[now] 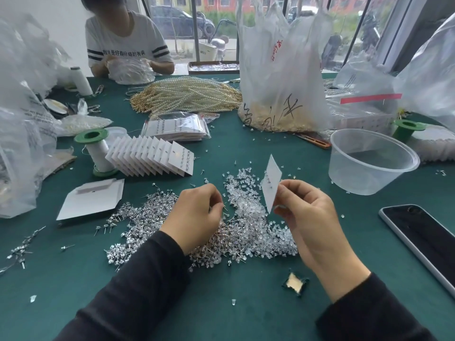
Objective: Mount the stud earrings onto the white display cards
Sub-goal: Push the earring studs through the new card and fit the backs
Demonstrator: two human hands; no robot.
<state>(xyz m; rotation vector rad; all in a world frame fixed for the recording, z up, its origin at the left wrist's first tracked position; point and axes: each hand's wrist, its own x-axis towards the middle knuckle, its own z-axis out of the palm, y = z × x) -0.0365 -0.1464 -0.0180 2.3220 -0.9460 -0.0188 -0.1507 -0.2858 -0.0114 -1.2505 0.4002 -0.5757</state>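
Right hand (311,217) pinches white display card (270,184) upright above stud pile (152,217), face exposed for loading. Left hand (197,215) clenched just beside card; pinched stud likely, can't confirm.

Green-covered table (246,303) before tall daylit windows (216,25), white wall (61,25) left, seemingly a street beyond.

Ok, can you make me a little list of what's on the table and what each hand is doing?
left hand: fingers pinched over the stud pile; what they hold is too small to tell
right hand: holding a white card upright
stud pile: loose on the green table, under the hands
clear backs: heaped beside the studs
finished cards: fanned row, behind and left of the hands
plastic bowl: right side
phone: right edge, screen dark
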